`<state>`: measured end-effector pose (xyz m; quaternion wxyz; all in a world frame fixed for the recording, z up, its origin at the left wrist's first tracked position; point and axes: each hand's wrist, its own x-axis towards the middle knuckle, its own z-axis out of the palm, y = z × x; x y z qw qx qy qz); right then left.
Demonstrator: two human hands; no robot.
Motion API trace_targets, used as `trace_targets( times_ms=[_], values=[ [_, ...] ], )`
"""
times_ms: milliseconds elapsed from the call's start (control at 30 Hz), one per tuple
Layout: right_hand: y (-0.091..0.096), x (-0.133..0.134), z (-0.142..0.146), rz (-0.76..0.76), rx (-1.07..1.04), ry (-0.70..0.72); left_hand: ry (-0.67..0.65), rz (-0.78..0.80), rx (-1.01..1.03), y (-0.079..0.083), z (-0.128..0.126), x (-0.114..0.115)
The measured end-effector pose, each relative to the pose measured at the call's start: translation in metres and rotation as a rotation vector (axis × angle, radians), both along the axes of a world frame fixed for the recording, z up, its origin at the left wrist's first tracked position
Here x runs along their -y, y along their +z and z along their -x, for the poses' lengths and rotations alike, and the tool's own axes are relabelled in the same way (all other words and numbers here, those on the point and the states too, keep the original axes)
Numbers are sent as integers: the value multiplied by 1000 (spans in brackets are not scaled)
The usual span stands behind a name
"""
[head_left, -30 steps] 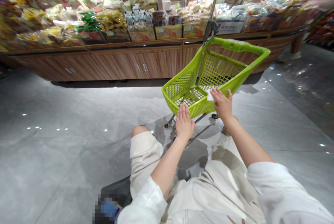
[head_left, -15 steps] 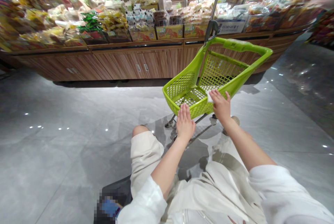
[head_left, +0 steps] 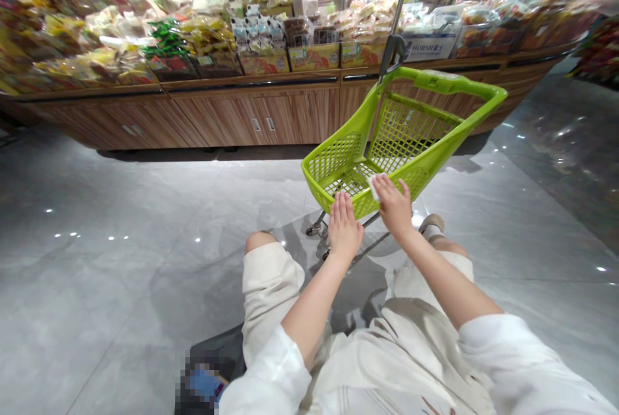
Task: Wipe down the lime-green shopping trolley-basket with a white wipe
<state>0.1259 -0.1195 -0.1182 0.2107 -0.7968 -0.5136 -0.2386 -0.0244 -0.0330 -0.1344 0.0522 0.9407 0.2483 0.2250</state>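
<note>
Left hand (head_left: 344, 228): fingers pressed together, held flat against the near rim of a lime-green shopping cart (head_left: 449, 83). Right hand (head_left: 394, 209): fingers closed over a white wipe (head_left: 373, 187), pressing it to the same rim, just beside the left hand. The cart stands on a grey tile floor (head_left: 120, 286), directly before the person's knees; its mesh basket holds nothing visible. Beyond it — a wooden bench (head_left: 256, 118), stacked with packaged snacks (head_left: 207, 35).
</note>
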Motion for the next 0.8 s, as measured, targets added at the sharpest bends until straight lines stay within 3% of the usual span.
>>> trace_targets(
  times_ms=[100,167,233,300,367,400,500,600,667,733,800],
  values=[
    [0,-5,23,132,66,259,5,10,3,-1,0,-1],
    [4,0,7,176,86,321,-3,-1,1,-2,1,-2],
    [9,9,-24,142,67,217,-7,-13,-2,-1,2,-3],
    [11,15,-44,63,24,28,-3,-16,-2,-1,1,-2],
    [9,13,-39,2,-6,-107,-2,-12,-4,0,1,0],
    [7,9,-28,0,-6,-109,-1,-9,-4,0,0,1],
    [1,-3,17,83,36,104,9,5,-9,-2,-1,1],
    [4,-1,20,169,66,305,0,5,-13,-3,0,-1],
    [8,7,-7,143,46,249,-7,-5,-14,-2,1,-2],
    [11,14,-35,73,6,89,-3,-16,-16,-1,2,-2],
    [10,15,-42,7,-22,-58,3,-21,-13,0,1,-1]
  ],
)
